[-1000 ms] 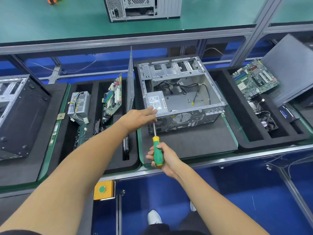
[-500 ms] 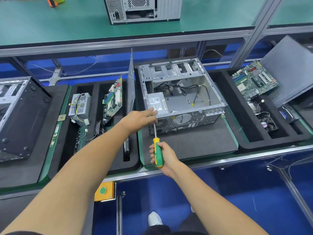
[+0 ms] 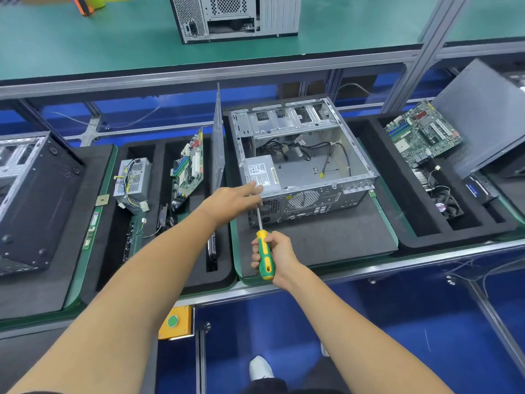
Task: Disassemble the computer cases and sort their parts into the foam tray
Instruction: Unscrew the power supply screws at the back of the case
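An open silver computer case (image 3: 312,166) lies on a black foam pad, with a grey power supply (image 3: 261,173) in its near left corner and loose cables inside. My left hand (image 3: 231,201) rests with straight fingers on the case's near left corner by the power supply. My right hand (image 3: 274,255) grips a green and yellow screwdriver (image 3: 264,255); its shaft points up at the case's rear panel, the tip hidden behind my left hand. The foam tray (image 3: 159,268) to the left holds another power supply (image 3: 132,182), a motherboard (image 3: 189,169) and an upright side panel (image 3: 218,143).
A black case (image 3: 37,200) lies at far left. Another foam tray (image 3: 426,231) at right holds a motherboard (image 3: 423,135), a fan and a leaning dark panel (image 3: 483,115). A closed case (image 3: 235,15) stands on the green upper shelf. An orange button box (image 3: 176,322) hangs below the rail.
My right hand has shifted its grip slightly on the screwdriver handle, as in turning. My left hand stays on the case corner.
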Action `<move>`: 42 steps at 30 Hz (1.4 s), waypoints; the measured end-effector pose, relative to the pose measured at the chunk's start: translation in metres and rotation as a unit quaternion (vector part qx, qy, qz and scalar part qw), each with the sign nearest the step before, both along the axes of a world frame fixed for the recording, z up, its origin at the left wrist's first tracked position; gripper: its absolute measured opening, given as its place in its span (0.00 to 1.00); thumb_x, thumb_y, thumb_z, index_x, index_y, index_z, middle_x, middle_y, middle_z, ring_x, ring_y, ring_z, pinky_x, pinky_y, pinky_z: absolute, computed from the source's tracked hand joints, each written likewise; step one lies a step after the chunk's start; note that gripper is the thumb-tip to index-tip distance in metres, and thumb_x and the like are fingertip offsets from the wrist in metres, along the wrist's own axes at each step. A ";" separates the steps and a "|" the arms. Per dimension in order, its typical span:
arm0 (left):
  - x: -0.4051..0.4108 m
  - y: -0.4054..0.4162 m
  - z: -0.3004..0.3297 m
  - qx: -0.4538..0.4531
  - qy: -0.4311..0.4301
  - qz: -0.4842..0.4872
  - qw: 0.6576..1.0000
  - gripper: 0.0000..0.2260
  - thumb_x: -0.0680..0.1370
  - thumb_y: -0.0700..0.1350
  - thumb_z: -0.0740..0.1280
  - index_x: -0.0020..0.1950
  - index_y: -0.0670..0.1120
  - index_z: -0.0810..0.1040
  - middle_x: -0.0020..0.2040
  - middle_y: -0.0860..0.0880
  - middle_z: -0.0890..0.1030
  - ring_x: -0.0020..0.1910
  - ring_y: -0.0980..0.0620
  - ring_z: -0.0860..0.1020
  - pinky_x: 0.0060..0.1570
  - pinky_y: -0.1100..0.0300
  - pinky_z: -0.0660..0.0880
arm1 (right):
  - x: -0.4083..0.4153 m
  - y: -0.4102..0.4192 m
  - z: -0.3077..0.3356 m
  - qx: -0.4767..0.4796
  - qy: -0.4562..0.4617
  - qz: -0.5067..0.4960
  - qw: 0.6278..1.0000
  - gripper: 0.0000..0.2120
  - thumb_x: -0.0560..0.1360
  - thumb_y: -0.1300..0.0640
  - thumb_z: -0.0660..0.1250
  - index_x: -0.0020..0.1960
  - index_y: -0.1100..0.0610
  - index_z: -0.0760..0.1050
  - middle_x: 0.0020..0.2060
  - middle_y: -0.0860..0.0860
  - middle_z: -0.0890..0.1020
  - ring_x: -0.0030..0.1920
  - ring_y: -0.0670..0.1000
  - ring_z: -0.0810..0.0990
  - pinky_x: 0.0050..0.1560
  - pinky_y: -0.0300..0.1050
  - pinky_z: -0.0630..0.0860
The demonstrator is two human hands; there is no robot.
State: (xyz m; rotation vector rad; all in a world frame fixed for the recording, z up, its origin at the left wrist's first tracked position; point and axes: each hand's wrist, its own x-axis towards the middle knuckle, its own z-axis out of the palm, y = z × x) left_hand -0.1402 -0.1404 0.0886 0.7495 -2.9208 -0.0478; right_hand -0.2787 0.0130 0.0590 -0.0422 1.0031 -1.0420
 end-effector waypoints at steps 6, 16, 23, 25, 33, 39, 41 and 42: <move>-0.002 0.001 0.004 -0.010 -0.071 0.009 0.997 0.19 0.79 0.33 0.68 0.68 0.45 0.76 0.79 0.46 0.67 0.72 0.41 0.74 0.48 0.44 0.81 | -0.007 0.013 -0.010 -0.028 -0.010 0.037 0.999 0.20 0.81 0.51 0.56 0.58 0.60 0.82 0.45 0.56 0.85 0.35 0.50 0.80 0.33 0.43 0.77; -0.003 0.004 0.007 -0.012 -0.041 0.006 0.999 0.13 0.80 0.34 0.69 0.63 0.44 0.79 0.76 0.46 0.72 0.77 0.43 0.69 0.46 0.43 0.82 | -0.001 0.016 -0.010 -0.004 0.023 0.045 0.999 0.15 0.83 0.53 0.56 0.52 0.61 0.78 0.41 0.56 0.85 0.34 0.53 0.83 0.31 0.42 0.77; -0.003 0.001 0.004 -0.010 -0.025 -0.009 1.000 0.10 0.81 0.36 0.68 0.62 0.43 0.80 0.74 0.45 0.74 0.72 0.41 0.74 0.41 0.43 0.82 | 0.008 0.007 -0.002 -0.005 0.136 0.027 0.990 0.10 0.66 0.60 0.70 0.40 0.54 0.69 0.32 0.55 0.75 0.27 0.52 0.75 0.28 0.42 0.73; -0.003 -0.001 0.003 -0.010 -0.047 -0.003 0.999 0.11 0.82 0.37 0.67 0.65 0.44 0.78 0.76 0.46 0.71 0.70 0.42 0.76 0.44 0.43 0.81 | 0.008 0.006 -0.003 0.003 0.119 0.009 0.993 0.06 0.68 0.58 0.68 0.38 0.55 0.70 0.30 0.53 0.73 0.25 0.50 0.71 0.27 0.41 0.70; -0.002 -0.006 0.010 -0.028 -0.107 -0.014 0.994 0.13 0.83 0.38 0.64 0.67 0.47 0.75 0.81 0.48 0.65 0.80 0.46 0.64 0.53 0.49 0.79 | 0.001 0.003 -0.004 0.014 0.063 0.014 0.998 0.15 0.77 0.53 0.55 0.41 0.59 0.77 0.31 0.52 0.77 0.27 0.49 0.72 0.28 0.40 0.67; -0.023 -0.006 0.039 -0.076 -0.259 -0.050 0.962 0.12 0.84 0.38 0.59 0.68 0.43 0.70 0.74 0.41 0.69 0.66 0.40 0.77 0.51 0.45 0.79 | -0.004 0.007 -0.004 0.048 0.143 -0.002 0.989 0.05 0.72 0.58 0.68 0.45 0.59 0.78 0.31 0.52 0.79 0.27 0.48 0.74 0.27 0.40 0.72; -0.031 -0.004 0.047 -0.081 -0.283 -0.054 0.954 0.13 0.82 0.35 0.60 0.67 0.41 0.70 0.68 0.40 0.72 0.57 0.40 0.79 0.49 0.45 0.79 | -0.006 0.006 -0.004 0.053 0.176 -0.004 0.983 0.06 0.70 0.59 0.70 0.45 0.59 0.79 0.31 0.52 0.79 0.26 0.48 0.74 0.27 0.41 0.72; -0.033 -0.003 0.049 -0.079 -0.291 -0.054 0.952 0.14 0.81 0.34 0.60 0.67 0.41 0.71 0.67 0.40 0.73 0.55 0.40 0.79 0.49 0.45 0.79 | -0.006 0.006 -0.003 0.052 0.177 -0.005 0.983 0.06 0.69 0.59 0.70 0.45 0.59 0.78 0.31 0.52 0.78 0.26 0.48 0.73 0.27 0.41 0.72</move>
